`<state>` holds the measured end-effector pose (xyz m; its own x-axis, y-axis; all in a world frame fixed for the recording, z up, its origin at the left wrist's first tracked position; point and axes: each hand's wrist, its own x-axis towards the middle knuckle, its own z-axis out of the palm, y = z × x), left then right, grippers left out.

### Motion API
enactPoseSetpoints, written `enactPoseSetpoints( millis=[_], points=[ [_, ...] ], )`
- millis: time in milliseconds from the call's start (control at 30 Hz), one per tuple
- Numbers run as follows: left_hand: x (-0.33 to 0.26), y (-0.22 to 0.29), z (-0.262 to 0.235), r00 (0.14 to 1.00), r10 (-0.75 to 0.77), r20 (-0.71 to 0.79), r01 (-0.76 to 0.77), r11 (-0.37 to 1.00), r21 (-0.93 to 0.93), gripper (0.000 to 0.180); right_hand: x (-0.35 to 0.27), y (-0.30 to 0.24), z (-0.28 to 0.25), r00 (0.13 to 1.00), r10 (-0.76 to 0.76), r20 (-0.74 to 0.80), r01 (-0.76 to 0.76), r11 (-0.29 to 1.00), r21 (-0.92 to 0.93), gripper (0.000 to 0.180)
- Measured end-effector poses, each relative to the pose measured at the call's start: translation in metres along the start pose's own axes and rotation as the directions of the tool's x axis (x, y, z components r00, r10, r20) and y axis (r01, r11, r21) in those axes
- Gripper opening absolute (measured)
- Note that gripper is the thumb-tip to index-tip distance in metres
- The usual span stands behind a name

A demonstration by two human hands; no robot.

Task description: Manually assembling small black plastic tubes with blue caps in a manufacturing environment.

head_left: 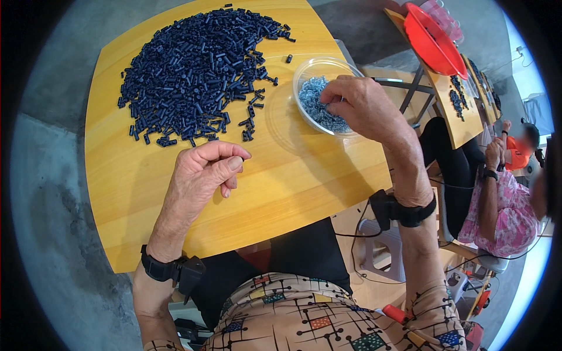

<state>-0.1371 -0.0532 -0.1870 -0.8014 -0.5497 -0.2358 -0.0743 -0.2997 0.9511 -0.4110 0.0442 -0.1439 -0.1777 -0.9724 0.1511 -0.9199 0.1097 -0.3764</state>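
A large heap of small dark blue tube-shaped pieces [193,70] covers the far left of the yellow table [281,205]. My left hand [205,169] hovers just in front of the heap, its thumb and forefinger pinched together. A tiny dark spot shows at their tips, too small to name. To the right of the heap stands a round see-through plastic bowl [297,105], partly filled with small shiny silver-blue pieces [316,93]. Reaching into this bowl, my right hand [363,105] has its fingers bunched at the shiny pieces. What its fingertips hold, if anything, is hidden.
One stray blue piece [289,58] lies between heap and bowl. At the right, another table [462,126] bears a red basin [433,41] and dark pieces. Two other people sit there. A pale plastic stool [383,248] and loose cables are below.
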Motion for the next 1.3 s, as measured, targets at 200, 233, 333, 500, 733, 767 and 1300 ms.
enactPoseSetpoints(
  millis=[200,233,333,500,733,767,1300],
  points=[
    [0.0,0.001,0.001,1.0,0.003,0.002,-0.003,1.0,0.007,0.016,-0.001,-0.006,0.001,0.991,-0.077,0.111,0.1,0.971,-0.216,0.015],
    [-0.001,0.0,0.001,1.0,0.003,0.004,-0.003,1.0,0.003,0.016,0.001,-0.008,-0.001,0.99,-0.021,0.137,0.043,0.986,-0.162,0.014],
    [-0.001,-0.001,-0.001,1.0,0.008,0.008,-0.008,1.0,0.008,0.017,0.0,-0.003,0.001,0.993,0.025,0.116,-0.02,0.999,-0.045,0.014],
    [0.0,0.001,0.001,1.0,0.025,0.015,-0.025,1.0,-0.011,0.017,-0.003,-0.006,-0.005,0.983,0.18,0.032,-0.183,0.973,0.142,0.013],
    [-0.001,0.0,0.0,1.0,0.008,0.009,-0.007,0.995,-0.099,0.018,-0.008,-0.005,-0.012,0.953,0.274,0.132,-0.293,0.709,0.641,0.013],
    [-0.001,-0.001,-0.002,1.0,-0.004,-0.001,0.004,0.994,-0.105,0.018,-0.008,-0.006,-0.011,0.941,0.297,0.162,-0.317,0.604,0.731,0.013],
    [0.0,0.001,-0.001,0.999,0.031,-0.014,-0.032,0.997,-0.068,0.02,-0.01,-0.005,-0.011,1.0,-0.009,-0.018,0.008,0.996,-0.083,0.014]
  ],
)
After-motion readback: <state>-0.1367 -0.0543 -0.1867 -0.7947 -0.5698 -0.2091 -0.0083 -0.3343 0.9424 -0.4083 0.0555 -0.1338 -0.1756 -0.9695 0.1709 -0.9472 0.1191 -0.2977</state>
